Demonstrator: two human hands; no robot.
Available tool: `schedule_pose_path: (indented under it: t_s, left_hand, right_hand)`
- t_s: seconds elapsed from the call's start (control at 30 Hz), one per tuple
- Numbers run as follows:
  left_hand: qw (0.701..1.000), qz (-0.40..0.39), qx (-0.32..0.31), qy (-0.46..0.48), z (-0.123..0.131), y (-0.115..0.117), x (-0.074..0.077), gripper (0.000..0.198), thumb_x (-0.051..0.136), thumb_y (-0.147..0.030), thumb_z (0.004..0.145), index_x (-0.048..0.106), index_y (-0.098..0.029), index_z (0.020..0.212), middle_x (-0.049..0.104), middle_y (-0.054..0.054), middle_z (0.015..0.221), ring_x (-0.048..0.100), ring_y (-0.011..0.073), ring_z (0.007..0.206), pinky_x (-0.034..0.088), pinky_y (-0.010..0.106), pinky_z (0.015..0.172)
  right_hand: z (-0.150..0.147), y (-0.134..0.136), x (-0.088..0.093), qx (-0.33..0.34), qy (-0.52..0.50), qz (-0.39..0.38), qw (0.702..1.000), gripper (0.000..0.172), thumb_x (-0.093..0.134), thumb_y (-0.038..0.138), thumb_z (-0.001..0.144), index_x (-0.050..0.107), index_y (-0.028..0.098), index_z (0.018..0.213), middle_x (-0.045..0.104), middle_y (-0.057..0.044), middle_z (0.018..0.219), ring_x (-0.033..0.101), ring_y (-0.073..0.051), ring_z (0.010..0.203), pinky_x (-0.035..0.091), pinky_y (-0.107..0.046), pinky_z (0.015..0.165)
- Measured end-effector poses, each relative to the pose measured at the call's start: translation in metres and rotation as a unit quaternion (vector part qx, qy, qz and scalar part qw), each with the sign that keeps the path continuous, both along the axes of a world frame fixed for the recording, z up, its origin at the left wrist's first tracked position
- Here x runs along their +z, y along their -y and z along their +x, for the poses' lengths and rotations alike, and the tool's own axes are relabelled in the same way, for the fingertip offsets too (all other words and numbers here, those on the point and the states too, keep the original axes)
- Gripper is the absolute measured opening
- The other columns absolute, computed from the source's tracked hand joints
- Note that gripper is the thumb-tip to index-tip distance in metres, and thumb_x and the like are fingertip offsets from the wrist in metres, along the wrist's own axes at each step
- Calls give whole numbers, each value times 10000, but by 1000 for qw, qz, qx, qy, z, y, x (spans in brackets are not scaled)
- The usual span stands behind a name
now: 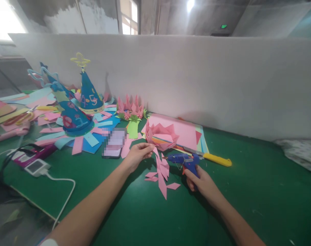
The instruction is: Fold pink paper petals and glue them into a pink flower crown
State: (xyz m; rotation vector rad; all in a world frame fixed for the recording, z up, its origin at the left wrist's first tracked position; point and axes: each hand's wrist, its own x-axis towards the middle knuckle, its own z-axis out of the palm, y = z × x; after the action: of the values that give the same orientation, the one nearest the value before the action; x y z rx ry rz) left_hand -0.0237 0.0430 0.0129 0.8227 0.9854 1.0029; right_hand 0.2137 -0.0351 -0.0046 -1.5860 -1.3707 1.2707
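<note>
My right hand point(200, 181) is wrapped round the handle of a blue hot glue gun point(182, 158), a finger near its orange trigger. Its nozzle points left, towards my left hand point(140, 155). The left fingers are pinched together on a small pink paper piece point(155, 149), mostly hidden by the fingertips. Just behind the hands sits a ring-shaped pink folded-paper crown point(165, 145). Below the nozzle, several loose pink paper petals point(162, 182) lie on the green table point(155, 218).
A yellow-handled utility knife point(218, 159) lies right of the crown on coloured paper sheets point(182, 128). A finished pink crown point(131, 107), a phone point(114, 143) and blue cone hats point(74, 116) stand or lie leftward. A white cable point(73, 188) crosses the left side; a white partition point(222, 85) closes the back.
</note>
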Motion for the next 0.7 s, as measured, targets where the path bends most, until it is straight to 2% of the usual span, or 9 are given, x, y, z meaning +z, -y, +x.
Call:
schedule_pose_path:
  t_s: [0.1,0.17,0.3,0.4,0.5,0.63,0.7]
  left_hand:
    - [1000,28,9,-8,-2,-1,4,365,803,-355,536,664,-114,772,591,-16,647,522,40,553,441,168,574]
    - [998,51,12,-18,-3,-2,5,364,788,-380,556,666,-121,782,594,-14,667,522,48,571,440,177,587]
    - [994,95,15,-45,-5,-4,3,351,741,-428,609,660,-133,782,591,-13,694,521,59,594,434,188,601]
    - [990,128,10,-64,-5,-5,3,348,713,-442,640,649,-132,785,571,-19,666,504,63,577,427,197,600]
    - [983,159,6,-90,-3,-6,6,345,681,-442,674,638,-125,803,551,-21,628,495,74,564,420,210,595]
    - [963,222,-2,-154,0,-8,10,236,603,-367,756,621,-134,784,533,-24,610,482,84,561,399,215,588]
    - [938,278,-9,-205,2,-8,11,186,563,-318,790,626,-144,764,541,-16,627,486,94,581,389,218,590]
  right_hand:
    - [4,-6,1,-5,-13,-2,1000,431,505,625,742,437,204,802,492,64,468,438,-105,404,348,-228,429]
    - [8,-12,5,-13,21,15,1000,431,485,627,750,470,196,755,542,25,540,495,-124,474,385,-241,472]
    - [19,-26,8,-10,187,92,978,427,456,588,777,579,183,719,611,-21,670,560,-168,623,404,-253,553]
    - [27,-33,6,2,285,126,950,401,457,556,787,588,190,689,608,-14,638,552,-169,593,381,-248,528]
    - [33,-32,8,14,360,122,925,418,452,561,791,539,195,609,584,-7,576,533,-157,531,329,-241,477]
    - [29,-24,38,22,461,77,884,461,425,547,813,525,205,522,590,-29,529,531,-174,489,279,-262,449]
    - [18,-24,58,-12,494,107,863,458,430,528,819,540,209,509,600,-44,537,545,-192,514,302,-273,463]
